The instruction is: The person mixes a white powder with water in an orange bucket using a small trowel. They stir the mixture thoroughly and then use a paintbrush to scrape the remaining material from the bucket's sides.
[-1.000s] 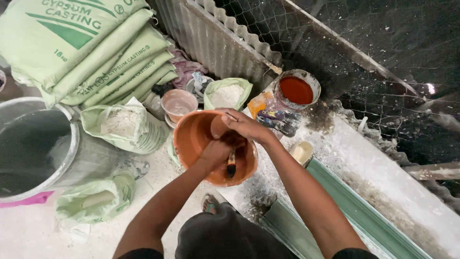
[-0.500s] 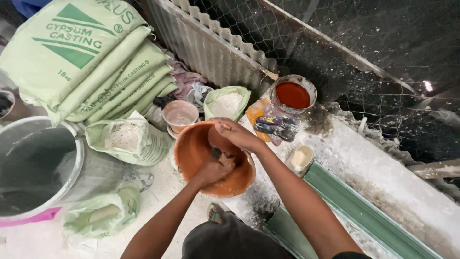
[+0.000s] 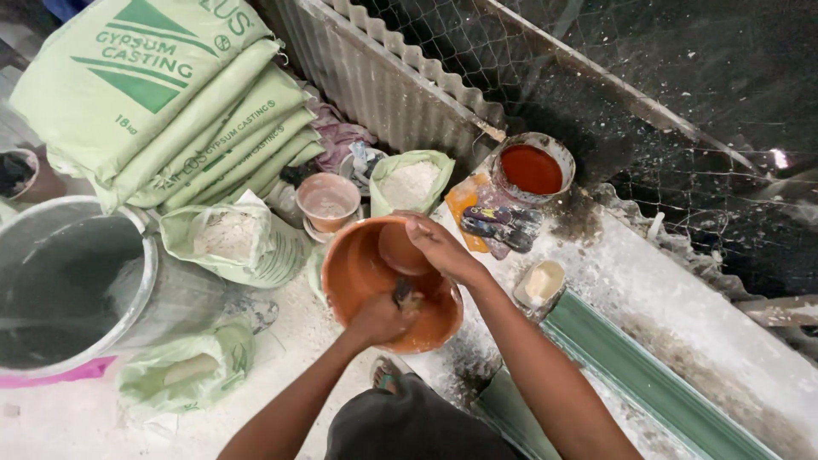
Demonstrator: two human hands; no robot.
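Left hand point(image 3: 377, 318): clenched around the handle of a small dark brush point(image 3: 403, 296), held at the near inner wall of the orange bowl point(image 3: 354, 273). The brush head is largely hidden by the fingers and its bristles cannot be made out.

Right hand point(image 3: 439, 247): closed over a small orange cup point(image 3: 400, 250), fingers wrapped on its far rim, the cup tilted inside the bowl against the far wall.

Orange bowl: stands on the floor between the person's forearms, just in front of the knees. Its inside is coated in orange-brown colour.

Immediate surroundings: a smaller pink cup point(image 3: 327, 201) stands just beyond the bowl's far-left rim. An open green bag of white powder point(image 3: 411, 181) sits beside that cup. A second open bag of powder point(image 3: 234, 238) lies left of the bowl. A tin of red-orange paint point(image 3: 532, 169) stands on the raised ledge point(image 3: 682, 298) to the right, well beyond the bowl. Paint-stained brushes point(image 3: 498, 226) lie on the ledge between tin and bowl. A small container of pale cream material point(image 3: 540, 284) stands near the right forearm.

Outer area: a large grey tub point(image 3: 149, 298) at far left. Stacked green sacks point(image 3: 162, 102) at upper left. Corrugated sheet point(image 3: 383, 85) and wire mesh point(image 3: 648, 77) behind. A green moulded strip point(image 3: 630, 375) lies along the ledge at lower right.
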